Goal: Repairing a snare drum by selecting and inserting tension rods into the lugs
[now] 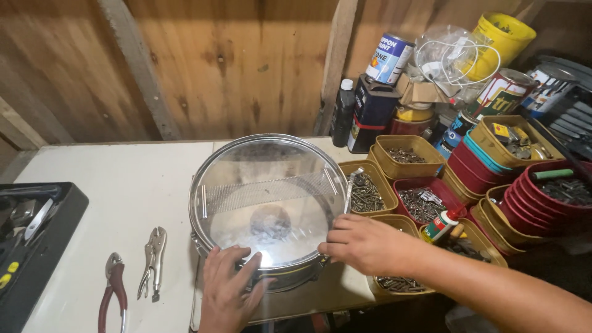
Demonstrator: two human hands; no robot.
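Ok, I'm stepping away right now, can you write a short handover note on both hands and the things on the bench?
Left hand: flat on the near rim of the round chrome snare drum, empty.
Right hand: gripping the drum's right rim, no tool held.
Drum: snare side up on the white bench, wire strands across the clear head.
Silver locking pliers and red-handled pliers lie untouched left of the drum.
Yellow and red tubs of screws sit at the right.
Done or left: nothing visibly removed; cannot tell more.

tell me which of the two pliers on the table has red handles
The left pair, nearest the black tray; the locking pliers beside it are bare metal.
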